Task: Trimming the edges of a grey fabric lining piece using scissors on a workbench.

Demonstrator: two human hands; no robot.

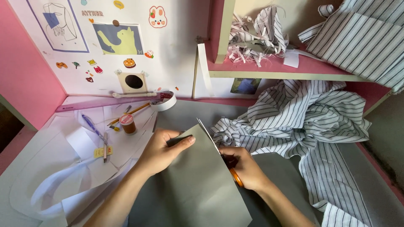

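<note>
My left hand (162, 151) pinches the upper edge of a grey sheet (198, 185), thumb on top, lifting it off the desk. My right hand (244, 168) is closed around orange-handled scissors (235, 175) at the sheet's right edge; the blades are hidden behind the sheet. A larger grey sheet (277, 168) lies flat underneath. Striped black-and-white fabric (303, 122) is bunched just right of both hands.
White paper pattern pieces (54, 176) cover the left of the desk, with a thread spool (127, 123), a pen (90, 125), a pencil (130, 112) and a tape roll (165, 101). A pink shelf (269, 69) holds fabric scraps (256, 38) and more striped cloth (362, 40).
</note>
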